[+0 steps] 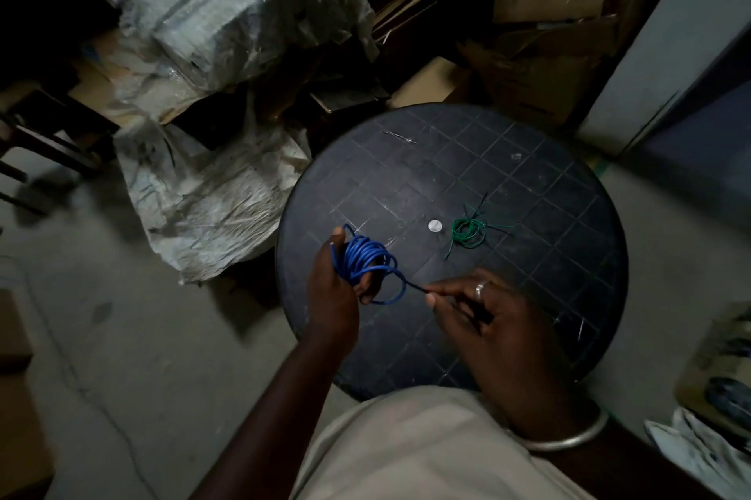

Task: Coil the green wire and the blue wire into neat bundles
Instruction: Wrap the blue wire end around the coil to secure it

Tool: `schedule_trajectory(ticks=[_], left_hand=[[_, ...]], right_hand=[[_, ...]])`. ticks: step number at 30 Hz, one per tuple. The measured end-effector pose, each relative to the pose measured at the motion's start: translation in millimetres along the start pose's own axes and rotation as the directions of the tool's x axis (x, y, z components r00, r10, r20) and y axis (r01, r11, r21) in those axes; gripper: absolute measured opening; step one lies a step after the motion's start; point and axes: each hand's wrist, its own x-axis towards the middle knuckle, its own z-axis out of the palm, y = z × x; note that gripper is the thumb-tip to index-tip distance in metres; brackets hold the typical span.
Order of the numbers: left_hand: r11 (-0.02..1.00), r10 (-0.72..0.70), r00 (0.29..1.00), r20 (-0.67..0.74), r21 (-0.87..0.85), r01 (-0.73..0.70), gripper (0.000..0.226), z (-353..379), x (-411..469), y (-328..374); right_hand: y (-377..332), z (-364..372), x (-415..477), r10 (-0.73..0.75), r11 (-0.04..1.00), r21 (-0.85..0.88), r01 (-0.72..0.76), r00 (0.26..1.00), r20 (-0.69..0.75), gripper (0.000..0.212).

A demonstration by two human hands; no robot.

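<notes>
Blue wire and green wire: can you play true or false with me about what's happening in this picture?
1. The blue wire is looped around the left hand. True.
2. The right hand pinches the blue wire's loose end. True.
3. The green wire is in the right hand. False: it lies coiled on the table, and no hand touches it.
4. The table is square. False: it is round.
</notes>
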Motion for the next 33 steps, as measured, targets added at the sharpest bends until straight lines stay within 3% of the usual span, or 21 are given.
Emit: schedule_trajectory(ticks=[5, 8, 11, 13, 16, 17, 19, 23, 28, 33], left_hand=[[1.000, -0.007, 1.000, -0.018, -0.004, 0.007, 0.082, 1, 1, 1], [0.996, 0.028, 1.000, 0.004, 0.082, -0.029, 0.078, 0, 0, -3], [0.996, 0.023, 1.000, -0.017, 0.088, -0.021, 0.076, -2, 0, -7], [1.000, -0.010, 0.995, 0.102, 0.028, 0.007, 0.069, -5, 4, -12], [0.998, -0.049, 0.986, 0.157, -0.027, 0.054, 0.086, -5, 3, -13], [0.998, -0.045, 0.990, 0.131, -0.043, 0.051, 0.087, -4, 1, -11], [0.998, -0.002, 0.997, 0.077, -0.057, 0.007, 0.062, -3, -3, -11], [0.991, 0.055, 0.993, 0.104, -0.130, -0.041, 0.082, -3, -4, -8], [0.943, -0.048, 0.975, 0.219, -0.312, 0.116, 0.039, -6, 1, -3], [0.922, -0.177, 0.963, 0.205, -0.307, 0.235, 0.044, 2, -2, 7]], right_hand=[[-5, -5, -4, -0.088, 0.993, -0.088, 0.081, 0.994, -0.069, 0.011], [-7, -5, -2, -0.137, 0.982, -0.148, 0.120, 0.984, -0.111, 0.005], [-10, -1, 3, -0.187, 0.962, -0.220, 0.161, 0.977, -0.102, 0.014], [-10, 4, 7, -0.213, 0.950, -0.252, 0.183, 0.972, -0.097, 0.016], [-8, 9, 11, -0.260, 0.928, -0.301, 0.218, 0.960, -0.107, 0.016], [-7, 10, 12, -0.264, 0.930, -0.293, 0.222, 0.958, -0.111, 0.015], [-7, 12, 13, -0.252, 0.947, -0.239, 0.215, 0.958, -0.138, 0.015], [-8, 12, 15, -0.259, 0.962, -0.138, 0.237, 0.950, -0.174, 0.015], [-13, 11, 15, -0.251, 0.968, -0.075, 0.240, 0.945, -0.210, 0.022], [-12, 9, 15, -0.306, 0.952, -0.030, 0.305, 0.942, -0.135, 0.015]])
